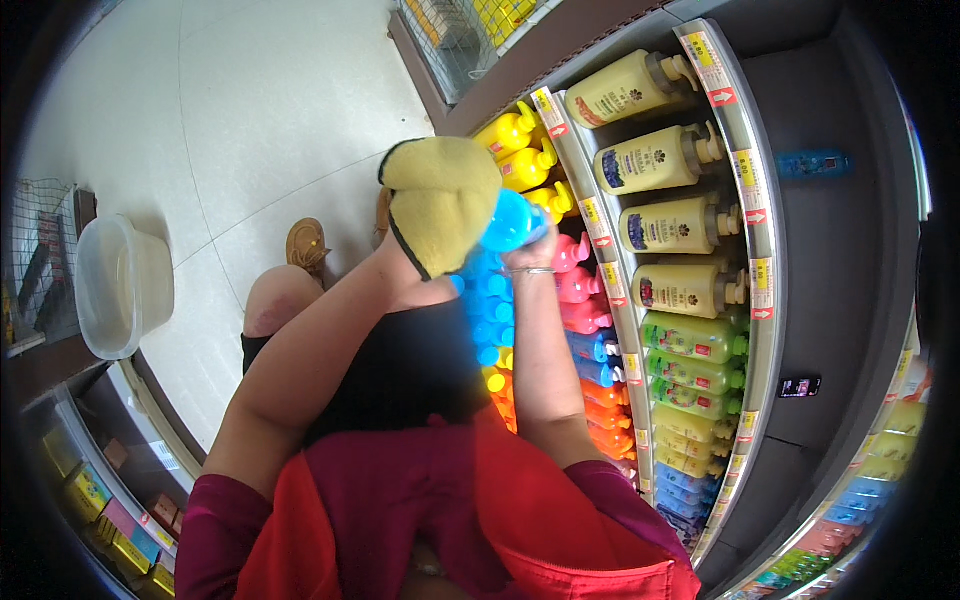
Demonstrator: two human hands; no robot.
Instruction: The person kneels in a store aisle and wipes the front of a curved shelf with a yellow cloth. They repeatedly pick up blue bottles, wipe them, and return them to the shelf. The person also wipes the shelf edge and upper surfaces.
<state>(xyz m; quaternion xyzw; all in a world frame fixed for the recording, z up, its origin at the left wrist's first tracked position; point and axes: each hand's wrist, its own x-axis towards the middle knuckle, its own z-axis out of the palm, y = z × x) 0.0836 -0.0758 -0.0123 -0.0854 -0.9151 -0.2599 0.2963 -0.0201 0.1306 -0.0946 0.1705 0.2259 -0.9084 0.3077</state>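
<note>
In my left hand (414, 289) is a folded yellow cloth (442, 202) with a dark edging; it hides most of the fingers. My right hand (534, 251), with a bracelet at the wrist, grips a blue plastic bottle (508, 221), its rounded end turned toward the cloth. Cloth and bottle meet or overlap in view; whether they touch, I cannot tell. Close by on the lower shelf stand yellow pump bottles (529, 166), pink pump bottles (576, 285), blue bottles (491, 311) and orange bottles (609, 416).
Cream pump bottles (641, 159) and green bottles (694, 373) line the shelf above, behind a price-tag rail (750, 195). On the dark top surface lie a phone (800, 387) and a blue bottle (814, 163). A translucent plastic tub (124, 285) stands across the aisle floor (225, 150).
</note>
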